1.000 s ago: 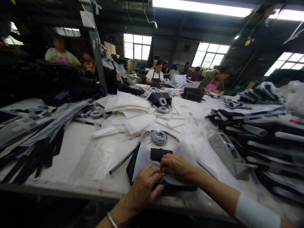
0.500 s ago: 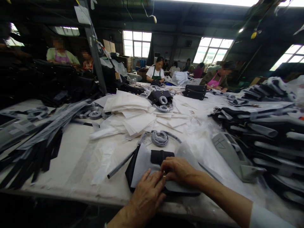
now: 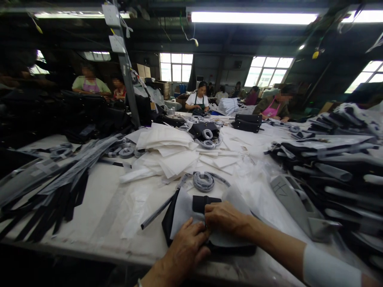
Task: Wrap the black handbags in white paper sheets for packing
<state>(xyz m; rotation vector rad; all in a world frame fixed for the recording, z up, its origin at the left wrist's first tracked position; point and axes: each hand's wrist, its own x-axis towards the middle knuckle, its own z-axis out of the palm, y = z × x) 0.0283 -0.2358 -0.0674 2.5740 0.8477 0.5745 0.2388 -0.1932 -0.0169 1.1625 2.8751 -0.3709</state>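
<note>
A black handbag point(image 3: 170, 217) lies on the table in front of me, with pale thin wrapping sheet point(image 3: 183, 207) over its front. A dark flap or strap piece point(image 3: 199, 203) shows above my fingers. My left hand point(image 3: 187, 247) grips the bag's near part, its fingers bent over the sheet and its thumb lower down. My right hand point(image 3: 224, 217) is closed in a pinch at the bag's middle, its fingertips close to those of my left hand. What lies between these fingertips is hidden. A wrapped coiled strap point(image 3: 204, 181) rests just beyond the bag.
White sheets point(image 3: 167, 149) are piled beyond the coil. Long wrapped black straps point(image 3: 68, 187) cover the left side. A grey tape dispenser point(image 3: 295, 203) stands to my right, beside a stack of black bag parts point(image 3: 335, 175). Co-workers point(image 3: 199, 99) sit across the table.
The view has tilted up slightly, so the scene sits lower. A small gold-coloured fitting seen between my hands before is now covered. Both hands stay on the bag.
</note>
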